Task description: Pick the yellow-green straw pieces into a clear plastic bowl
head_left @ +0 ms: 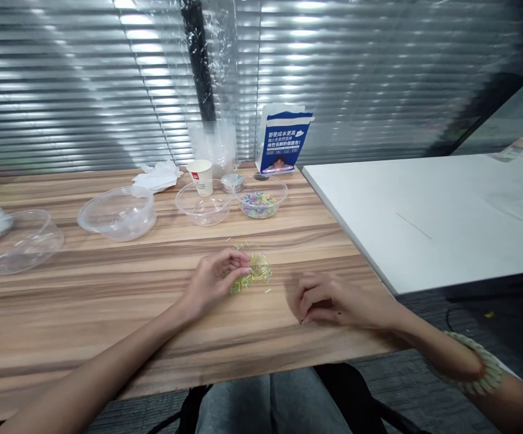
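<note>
A loose pile of small yellow-green tube beads (pixel 256 269) lies on the wooden table. At its left side is my left hand (pixel 218 274), thumb and forefinger brought close together over the beads; whatever they hold is too small to make out. To the right of the pile, near the table's front edge, my right hand (pixel 333 299) rests with its fingers curled in and the tips pinched low against the wood. Anything in that pinch is hidden. One stray bead (pixel 268 291) sits between the pile and my right hand.
Behind the pile stand a clear bowl of multicoloured beads (pixel 259 206), another clear bowl (pixel 207 211), a paper cup (pixel 201 178) and a blue-and-white bag (pixel 283 141). More clear bowls (pixel 120 217) and crumpled tissue (pixel 158 176) are leftward. A white table (pixel 433 211) adjoins on the right.
</note>
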Tool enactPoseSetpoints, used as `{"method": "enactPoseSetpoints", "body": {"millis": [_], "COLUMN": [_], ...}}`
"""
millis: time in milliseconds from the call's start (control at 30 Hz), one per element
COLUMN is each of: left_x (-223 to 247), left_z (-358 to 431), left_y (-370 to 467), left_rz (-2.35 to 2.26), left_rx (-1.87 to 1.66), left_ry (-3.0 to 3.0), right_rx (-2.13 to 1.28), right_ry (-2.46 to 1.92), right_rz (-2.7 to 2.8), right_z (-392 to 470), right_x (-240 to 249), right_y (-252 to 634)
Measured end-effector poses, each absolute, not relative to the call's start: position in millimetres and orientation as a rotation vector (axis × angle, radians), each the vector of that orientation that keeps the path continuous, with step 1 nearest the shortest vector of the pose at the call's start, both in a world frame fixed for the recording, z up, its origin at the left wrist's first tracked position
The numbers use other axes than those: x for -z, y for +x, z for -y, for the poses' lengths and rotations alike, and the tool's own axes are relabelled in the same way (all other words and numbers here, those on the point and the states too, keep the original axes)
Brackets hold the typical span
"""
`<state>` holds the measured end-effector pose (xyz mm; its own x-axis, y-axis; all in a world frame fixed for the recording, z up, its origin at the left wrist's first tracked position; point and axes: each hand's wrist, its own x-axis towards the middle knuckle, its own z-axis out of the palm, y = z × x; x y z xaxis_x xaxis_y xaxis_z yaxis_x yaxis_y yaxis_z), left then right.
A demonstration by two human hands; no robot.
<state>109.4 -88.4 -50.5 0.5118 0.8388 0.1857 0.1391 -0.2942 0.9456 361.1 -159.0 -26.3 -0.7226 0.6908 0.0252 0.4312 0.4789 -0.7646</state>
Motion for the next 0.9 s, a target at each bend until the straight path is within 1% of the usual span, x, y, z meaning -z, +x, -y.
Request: {"method": "enactPoseSetpoints", "body": {"millis": [133, 267, 467, 533, 700, 900], "left_x": [49, 44, 37, 36, 37, 37], "left_z": [89, 91, 89, 87, 90, 92], "left_y": [109, 108, 102, 100, 101, 103], "left_rz": [-0.84, -0.804, -0.827, -0.829, -0.818, -0.879], "left_rx": [-0.909, -1.027, -1.42, -1.489, -1.506, -1.501], "left_ry": [1.952, 2.169, 2.328, 2.38, 2.451, 2.476], "right_rx": [-1.039, -0.92, -1.148, -1.24, -1.385, -1.398], "right_ry": [-1.037, -1.159, -1.052, -1.034, -0.941, -0.898], "right_rz": [2.315, 1.949, 1.418, 1.287, 1.076, 1.014], "right_z": [152, 124, 92, 93, 103, 106], "right_x": [27, 24, 25, 30, 43, 45], "right_y": [355, 333, 288, 279, 269, 268]}}
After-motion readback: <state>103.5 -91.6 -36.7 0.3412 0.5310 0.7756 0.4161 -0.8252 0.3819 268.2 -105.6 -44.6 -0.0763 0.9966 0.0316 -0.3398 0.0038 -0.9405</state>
